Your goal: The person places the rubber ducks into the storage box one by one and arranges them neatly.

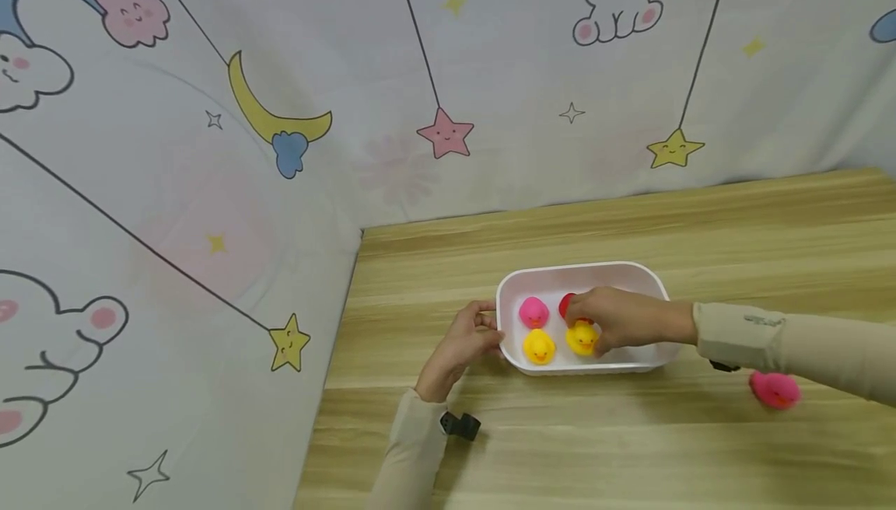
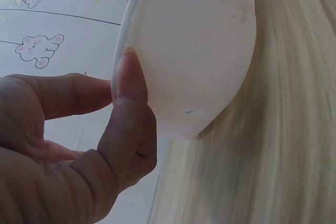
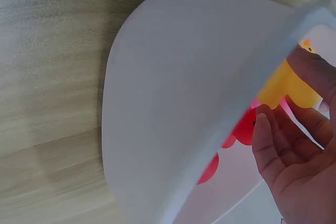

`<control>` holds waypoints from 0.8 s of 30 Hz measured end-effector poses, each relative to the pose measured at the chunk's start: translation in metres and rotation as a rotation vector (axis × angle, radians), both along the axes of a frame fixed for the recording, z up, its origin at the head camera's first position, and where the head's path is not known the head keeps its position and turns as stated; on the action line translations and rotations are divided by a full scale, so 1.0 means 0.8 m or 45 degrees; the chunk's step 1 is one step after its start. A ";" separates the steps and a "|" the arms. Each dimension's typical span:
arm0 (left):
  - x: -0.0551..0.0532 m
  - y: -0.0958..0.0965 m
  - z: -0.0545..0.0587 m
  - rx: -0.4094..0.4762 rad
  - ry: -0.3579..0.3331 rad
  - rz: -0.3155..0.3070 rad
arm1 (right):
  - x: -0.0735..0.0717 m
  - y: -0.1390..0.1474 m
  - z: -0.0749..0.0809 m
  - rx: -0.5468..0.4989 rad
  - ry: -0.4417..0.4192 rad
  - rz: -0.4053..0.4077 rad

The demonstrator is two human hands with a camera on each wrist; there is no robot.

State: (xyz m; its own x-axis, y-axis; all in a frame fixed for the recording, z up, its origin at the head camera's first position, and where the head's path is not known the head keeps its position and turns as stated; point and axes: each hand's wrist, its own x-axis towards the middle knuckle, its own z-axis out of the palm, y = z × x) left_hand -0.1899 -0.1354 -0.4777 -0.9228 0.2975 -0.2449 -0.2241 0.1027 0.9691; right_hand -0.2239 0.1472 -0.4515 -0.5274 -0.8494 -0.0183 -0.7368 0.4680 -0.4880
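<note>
A white plastic basin (image 1: 658, 354) sits on the wooden table. My left hand (image 1: 456, 348) pinches its left rim between thumb and fingers, seen close up in the left wrist view. Inside the basin, my right hand (image 1: 626, 317) grips a yellow rubber duck (image 1: 581, 340) with thumb and fingers around its sides. To the left of that duck are a pink duck (image 1: 534, 312) and a second yellow duck (image 1: 539, 347). A red duck (image 1: 568, 305) is partly hidden behind my right hand; in the right wrist view its red body (image 3: 244, 128) shows by the fingertips.
Another pink duck (image 1: 775, 390) lies on the table (image 1: 595, 440) outside the basin, below my right forearm. A white cloth (image 1: 511, 160) printed with stars and bears hangs along the table's back and left edges.
</note>
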 end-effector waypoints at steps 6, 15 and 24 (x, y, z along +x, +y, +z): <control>0.000 0.001 0.002 0.008 -0.012 0.006 | 0.004 -0.001 -0.006 0.059 0.004 -0.010; -0.002 0.002 0.003 -0.011 0.002 -0.007 | 0.007 -0.005 -0.013 0.159 0.059 -0.007; -0.002 0.002 -0.001 0.011 -0.001 -0.005 | 0.007 -0.007 -0.018 0.165 0.112 -0.003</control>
